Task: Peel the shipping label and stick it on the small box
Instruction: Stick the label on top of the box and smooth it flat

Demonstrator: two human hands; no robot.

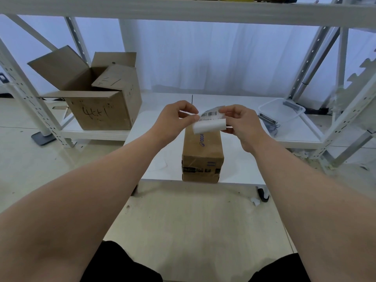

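Shipping label and small box meet at the centre of your view, framed by white metal racking that runs along the top and down both sides. Below the middle of the frame a white table carries the box.

At the upper left, an open carton stands on the racking's low shelf with its flaps up. Black marker strokes are scrawled on its front, but you cannot read them with any certainty.

The small box is plain brown cardboard, long and narrow, lying with one short end towards you at the table's near edge. Blue letters reading "DECA" run along its top, and the rest of the word is hidden under the label. A dark printed tape band crosses the near face, its print too small to read, with a small blue mark above it.

At the right of the frame a clear plastic tub sits on the low shelf.

Your left hand pinches the left edge of the shipping label between thumb and forefinger. Your right hand pinches the right edge, its fingers curled.

You hold the label just above the far end of the box. It is white, with a black barcode and an unreadable line of print below. Its lower part curls towards you, blank and white. Whether it touches the box cannot be told.
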